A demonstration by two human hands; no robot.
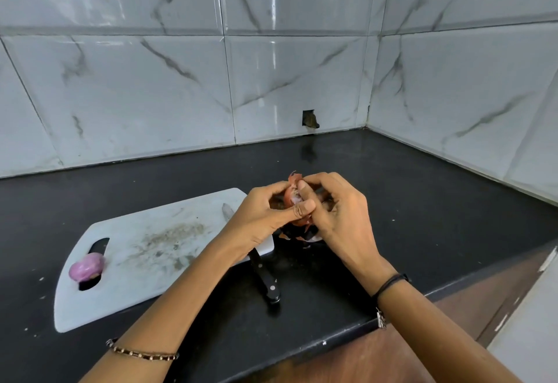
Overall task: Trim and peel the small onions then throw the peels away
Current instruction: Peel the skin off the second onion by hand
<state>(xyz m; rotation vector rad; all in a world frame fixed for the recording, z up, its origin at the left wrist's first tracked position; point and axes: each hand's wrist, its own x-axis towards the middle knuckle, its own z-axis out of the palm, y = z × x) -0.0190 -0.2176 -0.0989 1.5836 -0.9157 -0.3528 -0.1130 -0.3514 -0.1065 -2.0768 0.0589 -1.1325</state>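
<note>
Holding a small reddish-brown onion [293, 196] between both hands, you are working above the black stone counter [422, 201], just off the right end of the white plastic cutting board [145, 249]. Your left hand [265, 216] is curling around the onion from the left, thumb pressing across its front. Your right hand [341, 216] is closing on it from the right, fingertips pinching a flap of papery skin that is sticking up at the top. Loose reddish-brown peels [297, 233] are lying on the counter directly below your hands, touching the board's right edge.

A black-handled knife [265, 277] is lying partly on the board; its handle is hanging past the board's near edge and pointing toward you, its blade tip is showing beyond your left wrist. One peeled purple onion [87, 267] is sitting at the board's left end, resting over the handle cut-out.

The board is lying angled, its near left corner close to the counter's front edge. To your right the counter is running clear to the marble-patterned tiled walls [271, 65], which are meeting in a corner behind. The counter's front edge is cutting diagonally beneath your right forearm, with brown wood below it.
</note>
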